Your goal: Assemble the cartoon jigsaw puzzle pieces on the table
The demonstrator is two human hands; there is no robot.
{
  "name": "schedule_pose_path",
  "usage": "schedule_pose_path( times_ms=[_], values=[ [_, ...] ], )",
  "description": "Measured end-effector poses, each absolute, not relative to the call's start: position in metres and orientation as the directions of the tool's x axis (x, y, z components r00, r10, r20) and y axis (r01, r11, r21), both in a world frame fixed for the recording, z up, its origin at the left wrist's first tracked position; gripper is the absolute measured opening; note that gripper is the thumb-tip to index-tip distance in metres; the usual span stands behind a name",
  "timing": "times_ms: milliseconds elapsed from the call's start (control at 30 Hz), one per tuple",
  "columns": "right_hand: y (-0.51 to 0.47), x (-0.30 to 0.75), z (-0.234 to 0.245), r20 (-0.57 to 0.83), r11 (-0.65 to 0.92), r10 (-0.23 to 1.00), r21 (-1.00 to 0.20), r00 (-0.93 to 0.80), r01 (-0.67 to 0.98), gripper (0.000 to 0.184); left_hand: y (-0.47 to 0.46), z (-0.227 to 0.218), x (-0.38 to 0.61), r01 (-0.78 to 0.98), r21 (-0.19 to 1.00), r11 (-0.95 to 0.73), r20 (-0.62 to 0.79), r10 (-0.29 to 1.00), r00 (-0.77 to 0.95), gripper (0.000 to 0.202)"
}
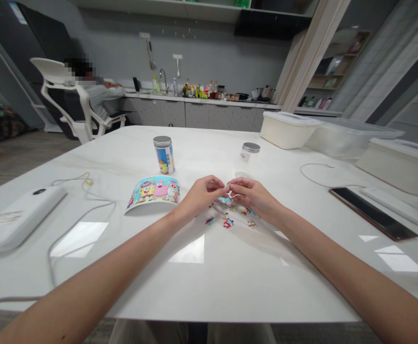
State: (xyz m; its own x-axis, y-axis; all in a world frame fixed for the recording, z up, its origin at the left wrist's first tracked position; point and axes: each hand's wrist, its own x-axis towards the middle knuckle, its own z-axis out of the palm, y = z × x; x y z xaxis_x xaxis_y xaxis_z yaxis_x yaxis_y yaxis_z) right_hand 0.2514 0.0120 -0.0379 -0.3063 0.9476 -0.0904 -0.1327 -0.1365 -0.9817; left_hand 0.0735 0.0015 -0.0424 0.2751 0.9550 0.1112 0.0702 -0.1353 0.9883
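Fingertips almost touching, my left hand (204, 195) and my right hand (254, 195) meet above the middle of the white table (209, 286). Both are closed in a pinch around a small, pale jigsaw piece (229, 192), mostly covered by the fingers. Below them lie several loose colourful jigsaw pieces (228, 222), partly hidden by the hands. To the left, a curved cartoon picture sheet (155, 188) rests on the tabletop. Behind it stands a printed jar (165, 156) with a metal lid. A clear jar (248, 160) with a similar lid is just beyond my right hand.
A white device (22, 215) and grey cables occupy the left side. On the right are a dark tablet-like slab (372, 212), a white cable and pale lidded bins (288, 131). Across the room a person sits in a white chair (53, 71) beside the kitchen counter (209, 112).
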Motion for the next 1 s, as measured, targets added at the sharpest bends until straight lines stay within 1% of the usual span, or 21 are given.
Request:
schedule_pose_path(
  times_ms=[167,267,533,733,867,1000],
  values=[
    [0.0125,0.2511,-0.0394,-0.124,-0.165,0.949,-0.979,-0.291,-0.122,0.022,0.0006,-0.0409,0.0742,0.080,0.985,-0.152,0.127,0.958,0.256,0.020],
    [0.0127,0.2513,-0.0408,-0.125,-0.170,0.941,-0.978,-0.313,-0.119,0.021,0.0004,-0.0407,0.0752,0.085,0.985,-0.147,0.122,0.960,0.251,0.018],
    [0.0123,0.2524,-0.0399,-0.115,-0.173,0.909,-0.978,-0.402,-0.113,0.022,-0.0030,-0.0403,0.0759,0.076,0.988,-0.131,0.108,0.961,0.256,0.026],
    [0.0113,0.2536,-0.0404,-0.072,-0.140,0.891,-0.983,-0.449,-0.119,0.020,-0.0033,-0.0379,0.0758,0.107,0.984,-0.144,0.118,0.969,0.218,0.026],
    [0.0117,0.2530,-0.0402,-0.071,-0.125,0.895,-0.988,-0.440,-0.095,0.022,-0.0022,-0.0382,0.0759,0.096,0.985,-0.142,0.118,0.969,0.218,0.030],
    [0.0129,0.2523,-0.0392,-0.104,-0.153,0.926,-0.982,-0.362,-0.110,0.026,-0.0008,-0.0386,0.0763,0.069,0.989,-0.129,0.112,0.971,0.213,0.028]
  ],
)
